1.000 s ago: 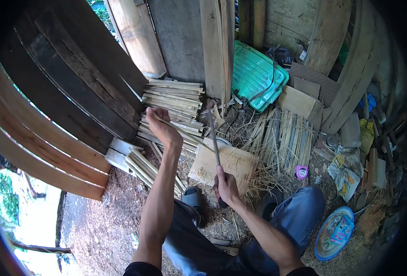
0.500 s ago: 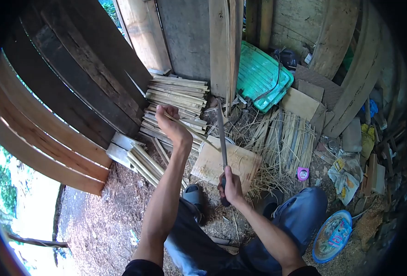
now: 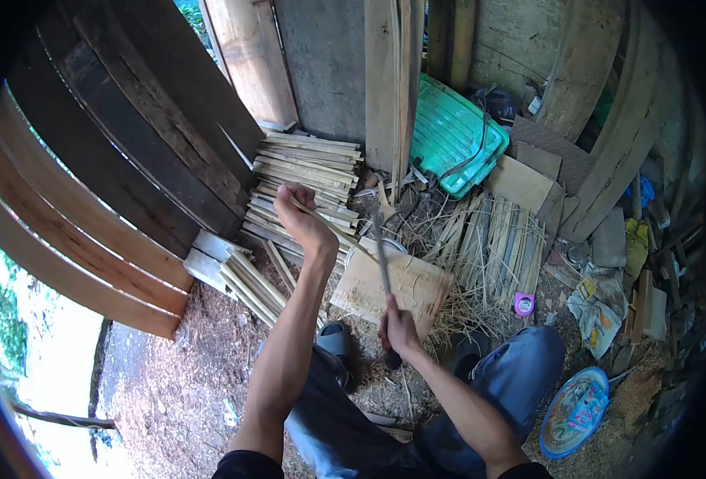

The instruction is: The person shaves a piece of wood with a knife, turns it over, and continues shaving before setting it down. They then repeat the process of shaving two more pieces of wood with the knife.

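My left hand (image 3: 298,214) is closed round the upper end of a thin bamboo strip (image 3: 345,237), which slants down to the right. My right hand (image 3: 400,329) grips the dark handle of a long knife (image 3: 382,251), its blade pointing up and away from me. The lower part of the strip lies close beside the blade; whether they touch I cannot tell. Below both is a wooden board (image 3: 369,291) with shavings on it. Behind my left hand lies a stack of split bamboo strips (image 3: 309,164).
A green plastic crate (image 3: 460,136) leans at the back. More strips (image 3: 504,243) and loose shavings lie right of the board, with a pink tape measure (image 3: 524,303). A blue basin (image 3: 574,413) sits at lower right. Wooden planks (image 3: 153,112) rise at left.
My right hand has tilted the knife slightly, and its blade tip is lower and nearer to me. My left hand has shifted slightly right with the strip still in it.
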Demonstrator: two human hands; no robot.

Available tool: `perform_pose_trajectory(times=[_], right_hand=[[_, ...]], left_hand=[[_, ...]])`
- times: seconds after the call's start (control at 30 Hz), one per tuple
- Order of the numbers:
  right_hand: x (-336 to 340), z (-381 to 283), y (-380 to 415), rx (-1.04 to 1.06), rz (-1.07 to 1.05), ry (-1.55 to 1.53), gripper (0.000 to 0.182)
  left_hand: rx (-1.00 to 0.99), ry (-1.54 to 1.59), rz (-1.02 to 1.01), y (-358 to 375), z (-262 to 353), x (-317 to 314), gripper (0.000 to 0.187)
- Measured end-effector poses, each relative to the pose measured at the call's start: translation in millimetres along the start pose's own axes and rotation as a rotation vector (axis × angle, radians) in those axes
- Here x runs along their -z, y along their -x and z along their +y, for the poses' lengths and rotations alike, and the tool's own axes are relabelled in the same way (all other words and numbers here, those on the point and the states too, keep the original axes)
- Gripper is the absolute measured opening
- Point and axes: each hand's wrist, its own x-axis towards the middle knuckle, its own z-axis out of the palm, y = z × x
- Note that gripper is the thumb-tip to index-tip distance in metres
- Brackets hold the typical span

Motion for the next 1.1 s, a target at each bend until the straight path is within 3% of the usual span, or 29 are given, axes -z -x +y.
perform_pose_trajectory(times=[0.07, 0.1, 0.23, 0.3, 0.33, 0.37, 0.43, 0.47, 0.63, 0.7, 0.73, 0.87, 0.93, 1.03, 1.1], right_hand=[[1.1, 6.9, -2.8, -0.33, 0.058, 0.195, 0.069], [3.5, 6.4, -4.8, -0.323, 0.061, 0.192, 0.069], [6.6, 14.5, -6.4, -0.22, 0.126, 0.322, 0.068], [7.8, 19.9, -10.2, 0.089, 0.172, 0.609, 0.069], [10.0, 28.4, -14.3, 0.148, 0.232, 0.707, 0.069], [13.3, 32.3, -17.1, 0.15, 0.232, 0.702, 0.069], [23.9, 35.3, -22.6, -0.43, 0.16, 0.306, 0.07], [28.0, 39.2, -23.9, -0.375, 0.177, 0.477, 0.067], [10.2, 25.5, -21.2, -0.19, 0.115, 0.411, 0.063], [6.3, 24.9, -26.0, 0.085, 0.079, 0.456, 0.062], [2.4, 26.1, -26.2, 0.119, 0.102, 0.403, 0.061], [-3.1, 16.7, -13.1, 0.03, 0.105, 0.212, 0.062], [2.6, -5.1, -6.9, -0.34, 0.061, 0.14, 0.065], [-2.4, -23.1, -1.6, -0.361, 0.068, 0.051, 0.067], [-1.4, -6.4, -5.4, -0.261, 0.052, 0.053, 0.066]], left_hand=[[-0.004, 0.003, -0.011, 1.5, 1.0, -0.7, 0.027], [-0.004, 0.007, -0.019, 1.9, 2.5, -3.9, 0.027], [-0.002, 0.0, 0.06, -0.1, 6.3, -2.1, 0.028], [-0.008, 0.008, 0.086, -1.1, 5.7, -2.2, 0.028], [-0.023, 0.008, 0.092, -2.4, 4.6, -0.6, 0.028], [-0.025, 0.007, 0.087, -2.2, 5.4, -0.6, 0.028], [-0.007, 0.027, 0.085, -0.8, 6.6, -1.5, 0.027], [-0.007, 0.03, 0.077, -2.9, 5.9, -1.8, 0.027], [0.0, 0.036, 0.118, -6.4, 5.4, 2.6, 0.026], [-0.019, 0.018, 0.083, -6.7, 3.2, 4.4, 0.026], [-0.019, 0.02, 0.098, -6.2, 3.1, 2.8, 0.026], [-0.028, 0.021, 0.116, -7.0, 5.3, 2.9, 0.026], [-0.039, 0.017, 0.097, -7.4, 4.7, 3.3, 0.026], [0.011, 0.004, 0.126, -8.1, 7.3, 3.5, 0.026], [0.002, 0.004, 0.147, -8.5, 6.6, 1.2, 0.026]])
